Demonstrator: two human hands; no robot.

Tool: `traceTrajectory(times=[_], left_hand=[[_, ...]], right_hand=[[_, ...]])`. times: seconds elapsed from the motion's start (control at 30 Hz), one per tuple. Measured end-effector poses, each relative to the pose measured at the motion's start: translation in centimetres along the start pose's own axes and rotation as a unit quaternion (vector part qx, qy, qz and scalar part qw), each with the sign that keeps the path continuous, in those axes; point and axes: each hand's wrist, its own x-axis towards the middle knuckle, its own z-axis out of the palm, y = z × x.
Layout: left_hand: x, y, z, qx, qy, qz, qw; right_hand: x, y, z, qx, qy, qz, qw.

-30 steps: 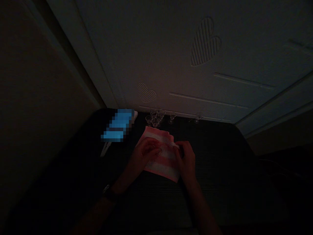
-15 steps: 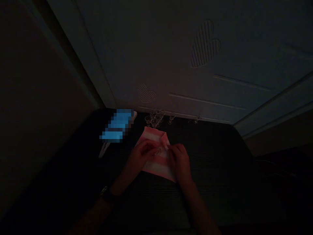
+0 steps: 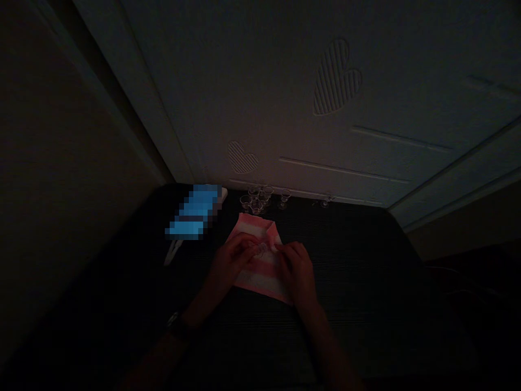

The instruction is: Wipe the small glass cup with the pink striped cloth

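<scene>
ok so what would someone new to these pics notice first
Probably the bright blue pixelated patch, at the back left of the dark table. Next comes the pink-and-white striped cloth near the middle, with the left hand and right hand at it. After that, perhaps the large ribbed heart on the panel behind.

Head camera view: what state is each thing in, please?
Pink-and-white striped cloth: spread on the table, far right edge folded up.
Small clear item: at the left fingertips, over the cloth; shape unclear.
Left hand: curled, gripping that item.
Right hand: pinching the cloth's right edge.
Clustered stemmed glasses: upright, close together.
Lone stemmed glass: upright, apart.
Screen: lit blue, pixelated.
</scene>
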Motion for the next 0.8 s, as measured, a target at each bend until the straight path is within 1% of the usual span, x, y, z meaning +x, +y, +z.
traceTrajectory(times=[0.17,0.23,0.3,0.47,0.53,0.63,0.73,0.8], left_hand=[[-0.1,0.3,-0.2,-0.008,-0.02,-0.001,1.0],[-0.1,0.5,-0.2,-0.022,-0.021,-0.013,0.999],[0.0,0.7,-0.2,-0.035,-0.02,-0.027,0.999],[0.1,0.7,-0.5,-0.081,-0.006,-0.067,0.994],[0.2,0.5,-0.6,-0.108,-0.004,-0.082,0.991],[0.1,0.4,-0.5,-0.118,-0.031,-0.098,0.988],[0.0,0.6,-0.2,-0.107,-0.056,-0.094,0.988],[0.0,0.6,0.0,-0.102,-0.055,-0.094,0.989]], right_hand=[[-0.4,-1.2,-0.2,0.039,-0.02,-0.072,0.996],[-0.6,-1.4,-0.1,0.039,-0.03,-0.084,0.995],[-0.6,-1.2,0.0,0.029,-0.032,-0.075,0.996],[-0.2,-0.5,0.1,-0.006,-0.002,-0.009,1.0],[-0.1,-0.5,-0.1,0.009,0.005,-0.008,1.0],[-0.2,-0.8,-0.4,0.04,0.011,-0.022,0.999],[-0.4,-1.2,-0.4,0.044,-0.002,-0.035,0.998],[-0.4,-1.2,-0.4,0.043,-0.014,-0.04,0.998]])
